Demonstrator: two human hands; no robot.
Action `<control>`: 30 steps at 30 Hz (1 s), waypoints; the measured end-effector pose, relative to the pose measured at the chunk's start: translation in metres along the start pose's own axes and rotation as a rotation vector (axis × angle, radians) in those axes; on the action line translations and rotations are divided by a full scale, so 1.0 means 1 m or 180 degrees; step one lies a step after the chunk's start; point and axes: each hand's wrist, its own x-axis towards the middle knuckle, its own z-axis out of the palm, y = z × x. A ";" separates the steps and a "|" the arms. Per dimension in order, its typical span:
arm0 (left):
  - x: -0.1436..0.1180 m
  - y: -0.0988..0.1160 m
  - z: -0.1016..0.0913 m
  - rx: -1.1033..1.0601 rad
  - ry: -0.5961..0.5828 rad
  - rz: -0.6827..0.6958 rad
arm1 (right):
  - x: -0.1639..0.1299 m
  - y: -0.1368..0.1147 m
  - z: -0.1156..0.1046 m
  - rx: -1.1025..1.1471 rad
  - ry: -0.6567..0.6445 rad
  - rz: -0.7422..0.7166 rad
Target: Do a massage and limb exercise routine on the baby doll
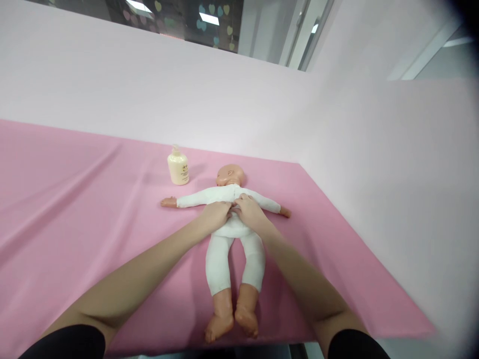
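A baby doll [232,229] in a white cloth body lies on its back, arms spread, with its head turned to the left and bare feet toward me. My left hand [218,214] rests on the left side of its torso, fingers bent inward and partly hidden. From the other side, my right hand [250,210] lies on the chest with fingers loosely bent. The fingertips of both hands come together at the middle of the torso. Neither hand visibly holds anything.
A cream pump bottle [178,167] stands beyond the doll's outstretched arm on the left. Pink sheeting [112,209] with creases covers the table, which borders a white wall [149,94] at the back and right. A window [209,25] is set above.
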 end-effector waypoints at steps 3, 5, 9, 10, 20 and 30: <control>0.002 -0.001 0.002 0.0098 0.0103 0.0083 | 0.001 0.002 0.002 0.0018 0.0043 0.0003; 0.004 -0.002 0.004 0.0276 0.0157 0.0045 | 0.002 0.003 0.004 0.0017 0.0046 0.0010; 0.005 -0.003 0.007 0.0467 0.0351 -0.0012 | 0.004 0.007 0.008 0.0080 0.0089 0.0007; 0.006 -0.003 0.008 0.0446 0.0379 0.0005 | 0.005 0.008 0.009 0.0112 0.0130 0.0004; 0.009 -0.008 0.010 0.0236 0.0486 -0.0057 | 0.008 0.013 0.016 0.0326 0.0480 0.0229; 0.011 -0.012 0.017 0.0288 0.0538 -0.0015 | 0.008 0.017 0.022 0.0223 0.0579 0.0093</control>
